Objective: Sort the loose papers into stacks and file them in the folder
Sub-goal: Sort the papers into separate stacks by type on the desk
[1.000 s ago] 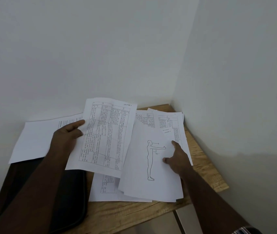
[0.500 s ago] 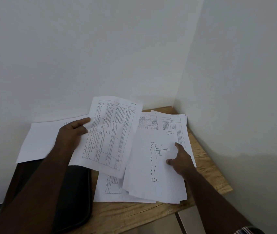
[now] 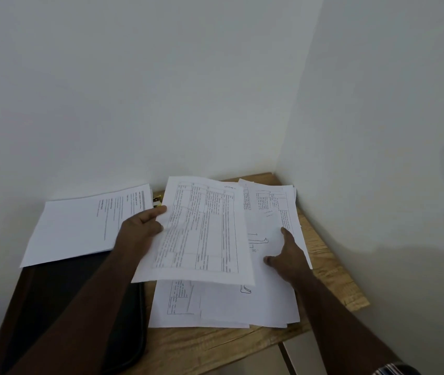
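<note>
1. Head view: loose papers (image 3: pixel 264 301) lie in an untidy overlapping pile on the right part of the wooden worktop (image 3: pixel 331 277), in the corner where two white walls meet. The top sheet of the pile carries a line drawing of a standing figure with one arm stretched forward; printed tables show on the sheets under it.
2. The left hand (image 3: pixel 141 231) holds a table sheet (image 3: pixel 201 231) by its left edge, thumb on the printed face and fingers curled behind it. The sheet is lifted off the pile and tilted, and it covers most of the figure drawing.
3. The right hand (image 3: pixel 287 255) rests on the pile, fingers fairly straight and spread, thumb pointing left toward the drawing, index finger reaching up toward the far sheets. It presses on the paper and grips nothing.
4. A separate stack of text pages (image 3: pixel 85 223) lies to the left, its near edge overlapping the black folder (image 3: pixel 58 293), which sits closed and flat at the left near side of the worktop, under the left forearm.
5. A small yellow object (image 3: pixel 157 201) peeks out between the text pages and the held sheet; what it is cannot be told.
</note>
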